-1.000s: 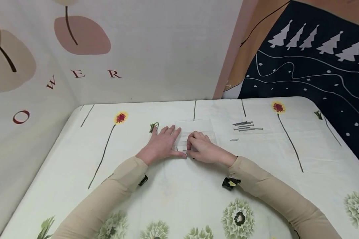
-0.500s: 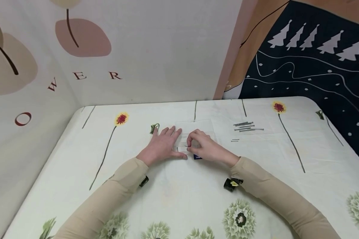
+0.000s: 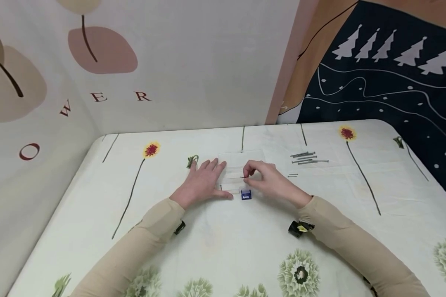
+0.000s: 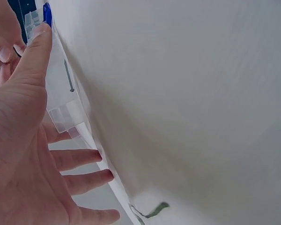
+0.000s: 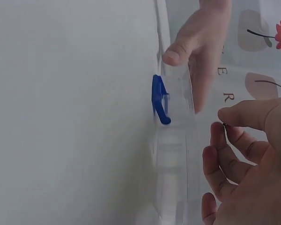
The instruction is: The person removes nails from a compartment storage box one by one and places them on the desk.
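A clear plastic box with a blue latch at its front lies on the table. My left hand rests along the box's left side with its fingers spread, the thumb at the front edge. Through the clear wall, the left wrist view shows a nail inside the box. Above the box's right part, my right hand pinches a small dark nail between thumb and forefinger. From the right wrist, only a dark tip of that nail shows between the fingertips, beside the box wall.
To the right of the box lies a group of long grey nails. Two shorter nails lie nearer, close to the right hand. A flower-printed cloth covers the table, and a printed curtain hangs behind it.
My right hand has moved right and a little up from the box's front with the nail pinched, uncovering the blue latch. My left hand has stayed in place.
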`<state>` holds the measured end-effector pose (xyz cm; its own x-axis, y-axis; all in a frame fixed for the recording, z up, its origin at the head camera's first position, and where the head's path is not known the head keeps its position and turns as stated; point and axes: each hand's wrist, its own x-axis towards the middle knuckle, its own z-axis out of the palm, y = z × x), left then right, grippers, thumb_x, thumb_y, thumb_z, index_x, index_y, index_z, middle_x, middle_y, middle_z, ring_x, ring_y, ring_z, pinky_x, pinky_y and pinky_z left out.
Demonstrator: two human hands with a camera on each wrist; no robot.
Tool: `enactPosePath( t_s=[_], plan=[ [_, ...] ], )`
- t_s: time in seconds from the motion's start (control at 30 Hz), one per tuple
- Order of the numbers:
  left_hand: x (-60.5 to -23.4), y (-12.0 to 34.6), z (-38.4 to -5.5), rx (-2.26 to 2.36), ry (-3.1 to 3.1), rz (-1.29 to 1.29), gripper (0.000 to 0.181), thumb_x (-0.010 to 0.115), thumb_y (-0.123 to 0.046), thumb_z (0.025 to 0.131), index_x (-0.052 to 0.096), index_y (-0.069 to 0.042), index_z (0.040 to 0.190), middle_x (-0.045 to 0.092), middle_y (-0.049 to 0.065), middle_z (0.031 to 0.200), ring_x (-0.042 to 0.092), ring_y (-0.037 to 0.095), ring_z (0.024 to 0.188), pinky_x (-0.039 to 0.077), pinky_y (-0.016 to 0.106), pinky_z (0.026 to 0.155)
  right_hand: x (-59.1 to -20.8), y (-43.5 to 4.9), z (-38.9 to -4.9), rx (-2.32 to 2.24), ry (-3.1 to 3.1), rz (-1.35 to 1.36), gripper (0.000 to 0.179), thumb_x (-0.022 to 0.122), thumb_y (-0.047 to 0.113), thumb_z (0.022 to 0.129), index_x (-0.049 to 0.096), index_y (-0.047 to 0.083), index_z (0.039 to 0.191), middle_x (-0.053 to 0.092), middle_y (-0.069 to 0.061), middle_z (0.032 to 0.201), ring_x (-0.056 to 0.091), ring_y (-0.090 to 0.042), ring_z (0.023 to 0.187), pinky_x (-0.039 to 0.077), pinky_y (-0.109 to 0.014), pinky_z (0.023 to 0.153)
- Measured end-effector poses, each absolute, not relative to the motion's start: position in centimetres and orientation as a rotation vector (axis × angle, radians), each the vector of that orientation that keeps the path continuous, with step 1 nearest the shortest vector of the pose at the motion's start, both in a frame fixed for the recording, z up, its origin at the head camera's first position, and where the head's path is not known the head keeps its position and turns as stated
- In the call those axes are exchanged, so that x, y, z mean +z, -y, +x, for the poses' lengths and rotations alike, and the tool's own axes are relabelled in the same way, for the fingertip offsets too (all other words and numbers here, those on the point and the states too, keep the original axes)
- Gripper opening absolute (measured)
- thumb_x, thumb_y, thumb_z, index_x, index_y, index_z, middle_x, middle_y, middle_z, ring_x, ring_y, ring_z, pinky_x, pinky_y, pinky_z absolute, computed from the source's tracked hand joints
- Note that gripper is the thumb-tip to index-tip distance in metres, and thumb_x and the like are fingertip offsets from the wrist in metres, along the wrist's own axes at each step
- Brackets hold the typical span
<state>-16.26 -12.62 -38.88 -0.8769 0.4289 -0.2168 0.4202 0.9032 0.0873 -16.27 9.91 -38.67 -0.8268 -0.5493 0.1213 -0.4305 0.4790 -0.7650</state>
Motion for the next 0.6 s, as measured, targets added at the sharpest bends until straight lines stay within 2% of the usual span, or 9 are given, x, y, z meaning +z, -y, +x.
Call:
enactPosePath(
  t_s=[0.13, 0.6],
  plan=[
    [-38.8, 12.6, -16.2, 0.057, -2.833, 0.633, 0.108, 0.060, -0.076, 0.074, 0.027, -0.010, 0.153, 0.025, 0.019, 0.155, 0.027, 0.040, 0.138, 0.013, 0.067, 0.107, -38.3, -11.0, -16.4, -1.312, -2.565, -0.836, 0.010, 0.065, 0.003, 0.090, 0.059, 0.011, 0.089, 0.062, 0.001, 0.088, 0.057, -0.017, 0.090, 0.041, -0.044, 0.088],
    [-39.0, 12.6, -16.2, 0.054, -2.841, 0.639, 0.107, 0.061, -0.076, 0.074, 0.028, -0.010, 0.153, 0.027, 0.018, 0.155, 0.028, 0.040, 0.138, 0.014, 0.067, 0.107, -38.2, -16.2, -17.2, -1.208, -2.716, -0.733, 0.008, 0.063, 0.002, 0.091, 0.062, 0.010, 0.090, 0.062, -0.001, 0.090, 0.055, -0.020, 0.088, 0.042, -0.040, 0.077]
  ],
)
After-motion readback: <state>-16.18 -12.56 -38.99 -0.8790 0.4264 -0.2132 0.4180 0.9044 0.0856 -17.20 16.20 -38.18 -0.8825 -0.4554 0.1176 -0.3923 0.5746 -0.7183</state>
